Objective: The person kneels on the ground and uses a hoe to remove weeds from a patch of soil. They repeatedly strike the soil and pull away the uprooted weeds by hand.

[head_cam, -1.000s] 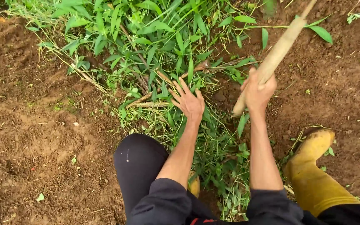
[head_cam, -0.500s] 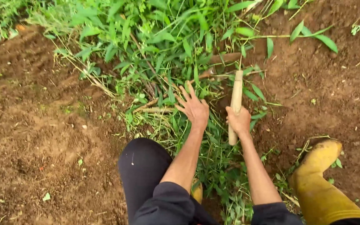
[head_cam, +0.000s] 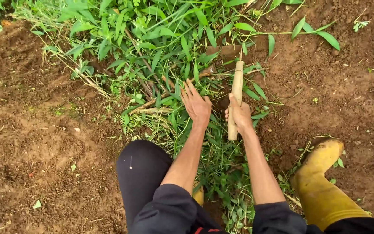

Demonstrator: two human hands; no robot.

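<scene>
My right hand [head_cam: 240,116] grips the pale wooden handle [head_cam: 236,89] of a hoe. Its brown metal blade [head_cam: 227,51] lies down in the weeds at the far end. My left hand [head_cam: 196,104] is spread flat, fingers apart, pressing on a patch of green weeds [head_cam: 152,47] and dry stalks [head_cam: 154,110] just left of the handle. Both forearms reach forward from dark sleeves.
Bare brown soil [head_cam: 35,143] lies on the left and on the right [head_cam: 347,91]. My knee in black trousers [head_cam: 141,169] is low at the centre. A yellow rubber boot [head_cam: 323,182] stands at the lower right.
The hoe, raised high at the right a second ago, has swung down into the weeds. My right hand came down and toward me with it. My left hand stayed on the weeds.
</scene>
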